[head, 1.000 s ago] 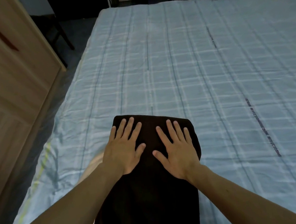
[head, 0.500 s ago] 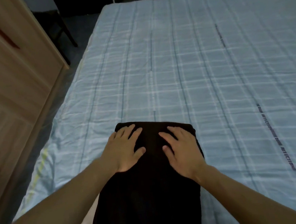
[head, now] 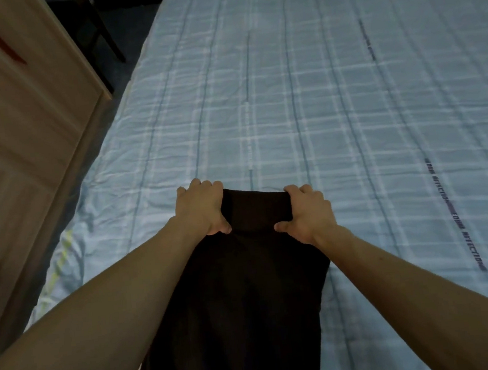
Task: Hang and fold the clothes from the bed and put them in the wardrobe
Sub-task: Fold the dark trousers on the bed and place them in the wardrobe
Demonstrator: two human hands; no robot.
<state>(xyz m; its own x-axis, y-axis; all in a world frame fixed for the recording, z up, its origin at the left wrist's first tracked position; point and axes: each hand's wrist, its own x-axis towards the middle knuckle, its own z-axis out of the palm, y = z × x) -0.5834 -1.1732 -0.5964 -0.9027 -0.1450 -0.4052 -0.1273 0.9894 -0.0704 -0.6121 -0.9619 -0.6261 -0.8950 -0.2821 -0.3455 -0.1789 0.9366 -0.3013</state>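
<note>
— Looking at the far end of the dark garment [head: 242, 304]: who has hold of it?

— Both hands. The left grip [head: 202, 209] is clenched on its far left corner, thumb on top of the cloth and fingers curled past the edge. The right grip [head: 306, 213] clasps the far right corner the same way.

— And the cloth itself?

— It lies lengthwise on the bed [head: 333, 101], toward the near left part. It runs from the hands back toward the person and out of the bottom of the view. Its far edge is bunched up a little between the two hands.

— What's round about?

— The bed is covered in pale blue checks, with a line of printed lettering [head: 456, 218] to the right, well apart from the garment. A wooden wardrobe [head: 23, 131] stands along the bed's left side, with dark furniture legs [head: 108, 45] beyond it.
</note>
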